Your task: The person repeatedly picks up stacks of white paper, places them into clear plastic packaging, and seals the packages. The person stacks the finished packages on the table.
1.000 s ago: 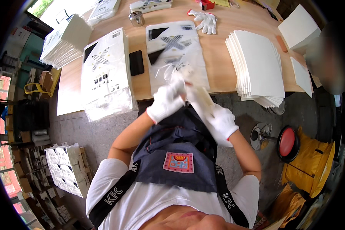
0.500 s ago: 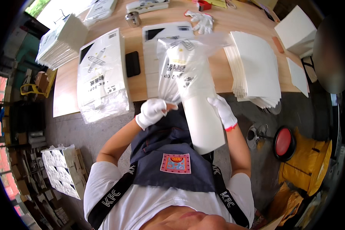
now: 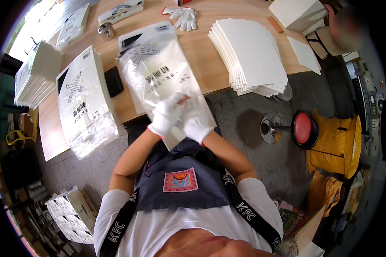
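Note:
A clear plastic bag (image 3: 158, 70) printed with crossed pencils and dark lettering reaches from my hands onto the table, with white drawing paper inside. The near end of the paper (image 3: 173, 139) pokes out toward my apron. My left hand (image 3: 165, 115), in a white knit glove with a red cuff, is closed on the bag near its mouth. Beside it, touching or nearly so, my gloved right hand (image 3: 196, 123) grips the paper and bag; its fingertips are slightly blurred. Beneath the bag lies another printed pack (image 3: 128, 40).
Left of the bag are a black phone (image 3: 113, 81), a filled pack (image 3: 79, 98) and a stack of packs (image 3: 36, 75). A fanned pile of white paper (image 3: 251, 55) is at right. Farther back are a metal tin (image 3: 106, 31) and spare gloves (image 3: 182, 18). A red stool (image 3: 303, 127) stands at right.
The bag has come down and left from its raised position, flatter over the table. The paper is further inside it. My right hand has moved left, close to my left hand. The view has shifted.

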A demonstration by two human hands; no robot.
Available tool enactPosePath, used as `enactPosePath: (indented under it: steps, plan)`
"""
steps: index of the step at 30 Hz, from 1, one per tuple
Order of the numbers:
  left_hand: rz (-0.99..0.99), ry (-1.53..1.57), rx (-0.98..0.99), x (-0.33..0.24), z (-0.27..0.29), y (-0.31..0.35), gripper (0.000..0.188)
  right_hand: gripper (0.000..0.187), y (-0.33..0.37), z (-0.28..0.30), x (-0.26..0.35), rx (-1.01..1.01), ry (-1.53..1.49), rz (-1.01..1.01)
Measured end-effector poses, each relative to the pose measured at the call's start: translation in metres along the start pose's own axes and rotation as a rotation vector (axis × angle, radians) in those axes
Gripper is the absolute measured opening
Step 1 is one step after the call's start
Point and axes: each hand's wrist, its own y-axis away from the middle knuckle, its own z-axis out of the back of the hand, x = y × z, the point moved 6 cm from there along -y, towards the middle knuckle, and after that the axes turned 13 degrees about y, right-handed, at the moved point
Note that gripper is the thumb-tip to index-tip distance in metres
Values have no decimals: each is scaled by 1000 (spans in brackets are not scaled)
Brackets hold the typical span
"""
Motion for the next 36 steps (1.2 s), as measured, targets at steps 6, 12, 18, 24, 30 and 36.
enactPosePath:
  steps: [6,12,18,24,30,36]
  plan:
    - [-335,-166,22,31,3,54,23,48,14,6,-30,-348,201,-197]
    - [-193,-492,-451,112,70,83,28,33,9,-46,-88,108,296,-310]
    - [351,361,-777,162,86,166,9,31,61,-33,-37,387,288,-118]
    - [470,419,-427,108,64,250,8,27,143,-13,-6,483,312,133]
    - [216,-18,-2,86,60,242,20,26,159,-9,14,498,112,200]
    - [220,-42,-410,93,74,152,17,27,67,-5,-29,301,287,5]
